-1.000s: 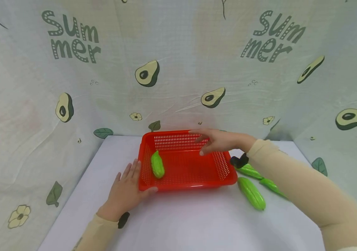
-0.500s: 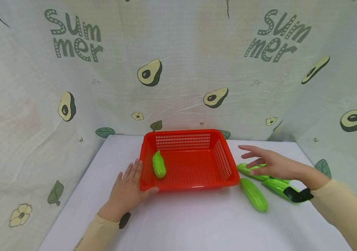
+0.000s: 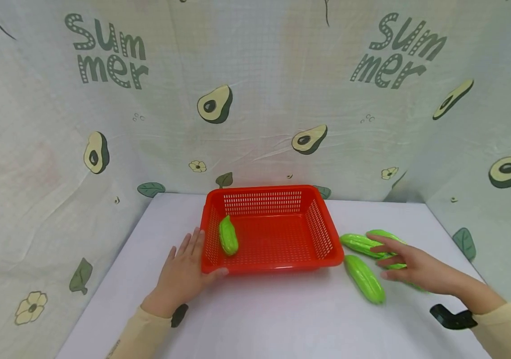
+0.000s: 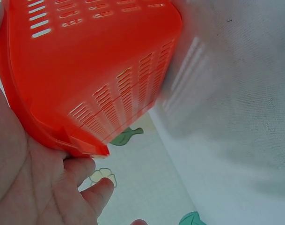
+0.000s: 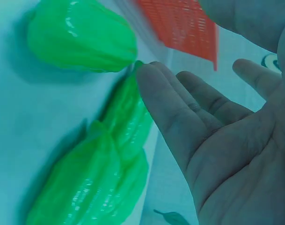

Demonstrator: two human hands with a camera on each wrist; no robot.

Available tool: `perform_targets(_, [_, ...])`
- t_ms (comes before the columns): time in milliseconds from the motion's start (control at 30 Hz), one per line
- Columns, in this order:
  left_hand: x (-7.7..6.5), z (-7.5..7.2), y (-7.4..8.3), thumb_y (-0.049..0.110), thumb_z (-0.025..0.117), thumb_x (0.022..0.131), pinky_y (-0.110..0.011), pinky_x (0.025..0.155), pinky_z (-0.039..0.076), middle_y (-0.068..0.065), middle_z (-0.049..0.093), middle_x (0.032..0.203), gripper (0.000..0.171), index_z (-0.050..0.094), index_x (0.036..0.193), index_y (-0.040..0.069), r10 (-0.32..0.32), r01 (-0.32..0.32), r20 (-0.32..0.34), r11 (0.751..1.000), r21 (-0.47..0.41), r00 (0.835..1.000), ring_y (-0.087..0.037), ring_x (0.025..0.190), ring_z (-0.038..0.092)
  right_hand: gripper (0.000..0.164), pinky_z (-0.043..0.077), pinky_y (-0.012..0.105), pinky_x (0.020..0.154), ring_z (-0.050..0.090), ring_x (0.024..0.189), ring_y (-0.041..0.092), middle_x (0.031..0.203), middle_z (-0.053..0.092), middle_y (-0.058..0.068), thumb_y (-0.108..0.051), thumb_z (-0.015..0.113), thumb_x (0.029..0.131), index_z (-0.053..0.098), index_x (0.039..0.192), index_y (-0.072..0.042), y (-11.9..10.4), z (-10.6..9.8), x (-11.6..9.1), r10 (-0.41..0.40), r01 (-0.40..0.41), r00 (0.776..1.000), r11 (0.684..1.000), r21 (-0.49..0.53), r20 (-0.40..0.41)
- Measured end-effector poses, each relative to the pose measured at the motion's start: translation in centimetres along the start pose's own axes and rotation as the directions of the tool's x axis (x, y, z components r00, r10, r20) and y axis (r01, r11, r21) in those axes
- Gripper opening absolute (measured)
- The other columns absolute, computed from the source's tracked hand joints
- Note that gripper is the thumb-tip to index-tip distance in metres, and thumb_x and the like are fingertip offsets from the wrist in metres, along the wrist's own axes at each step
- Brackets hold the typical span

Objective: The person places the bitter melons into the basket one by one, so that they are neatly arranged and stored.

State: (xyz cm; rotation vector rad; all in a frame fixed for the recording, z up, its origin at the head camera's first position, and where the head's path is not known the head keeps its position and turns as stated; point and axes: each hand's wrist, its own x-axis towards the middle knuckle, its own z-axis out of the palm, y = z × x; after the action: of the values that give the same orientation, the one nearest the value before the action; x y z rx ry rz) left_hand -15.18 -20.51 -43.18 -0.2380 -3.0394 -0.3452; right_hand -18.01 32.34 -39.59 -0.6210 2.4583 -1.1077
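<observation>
A red plastic basket [image 3: 273,268] sits on the table with one ridged green gourd [image 3: 228,238] lying at its left end. My left hand [image 3: 182,274] rests against the basket's left rim, its fingers extended; the left wrist view shows the palm beside the basket wall [image 4: 86,61]. My right hand [image 3: 423,271] hovers over several more green gourds right of the basket, holding nothing, fingers loosely spread. One gourd [image 3: 365,280] lies separately in front, another [image 3: 356,243] lies behind it, and the rest are partly hidden by the hand. In the right wrist view, fingertips appear near the gourds [image 5: 81,37].
The white table [image 3: 264,319] extends in front of the basket and to both sides. A pale cloth [image 3: 255,99] printed with avocados, leaves and lettering hangs behind and at the sides.
My right hand has moved from above the basket to the right, then lower and nearer over the loose gourds. The left hand keeps its place at the basket rim.
</observation>
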Motion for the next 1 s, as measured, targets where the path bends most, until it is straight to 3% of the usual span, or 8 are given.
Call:
perform_targets(167, [-0.1, 0.0, 0.1, 0.083, 0.053, 0.078, -0.068, 0.110, 0.022, -0.019, 0.022, 0.162, 0.119, 0.022, 0.157, 0.000, 0.001, -0.001, 0.002, 1.000, -0.005, 1.000, -0.044, 0.146, 0.021, 0.083, 0.056, 0.026, 0.080, 0.055, 0.117, 0.048, 0.144, 0.041, 0.032, -0.017, 0.076, 0.090, 0.028, 0.157, -0.011, 1.1, 1.2, 0.0, -0.009, 0.009, 1.000, 1.000, 0.011, -0.005])
perform_targets(467, [-0.1, 0.0, 0.0, 0.085, 0.050, 0.078, -0.068, 0.110, 0.022, -0.019, 0.021, 0.162, 0.119, 0.021, 0.157, 0.000, -0.001, 0.001, 0.001, 1.000, -0.007, 1.000, -0.043, 0.146, 0.022, 0.080, 0.058, 0.042, 0.082, 0.052, 0.121, 0.049, 0.152, 0.036, 0.026, -0.022, 0.082, 0.084, 0.041, 0.151, -0.008, 1.7, 2.6, 0.4, 0.030, -0.042, 0.996, 0.988, -0.146, -0.078])
perform_targets(567, [0.0, 0.1, -0.1, 0.085, 0.049, 0.078, -0.068, 0.110, 0.022, -0.018, 0.021, 0.162, 0.120, 0.021, 0.157, 0.000, 0.002, -0.002, -0.004, 1.000, -0.002, 1.000, -0.043, 0.146, 0.022, 0.081, 0.058, 0.041, 0.082, 0.053, 0.120, 0.048, 0.152, 0.037, 0.025, -0.023, 0.083, 0.083, 0.041, 0.151, -0.007, 2.0, 2.9, 0.6, 0.029, -0.046, 0.995, 0.982, -0.183, -0.092])
perform_targets(867, [0.0, 0.0, 0.0, 0.085, 0.050, 0.078, -0.068, 0.110, 0.023, -0.018, 0.022, 0.162, 0.119, 0.022, 0.157, -0.001, 0.009, -0.009, -0.005, 1.000, 0.002, 1.000, -0.043, 0.146, 0.022, 0.086, 0.058, 0.046, 0.082, 0.057, 0.118, 0.044, 0.153, 0.038, 0.021, -0.027, 0.084, 0.081, 0.039, 0.154, -0.019, 2.3, 3.9, 1.3, 0.080, -0.092, 0.994, 0.979, -0.182, -0.076])
perform_targets(1000, [0.0, 0.0, 0.0, 0.085, 0.049, 0.078, -0.068, 0.110, 0.023, -0.018, 0.022, 0.162, 0.120, 0.022, 0.157, -0.001, 0.005, -0.005, -0.001, 1.000, 0.007, 1.000, -0.043, 0.146, 0.022, 0.085, 0.059, 0.039, 0.079, 0.060, 0.113, 0.038, 0.152, 0.040, 0.020, -0.026, 0.085, 0.080, 0.041, 0.153, -0.018, 2.3, 4.2, 1.5, 0.102, -0.113, 0.992, 0.977, -0.179, -0.068])
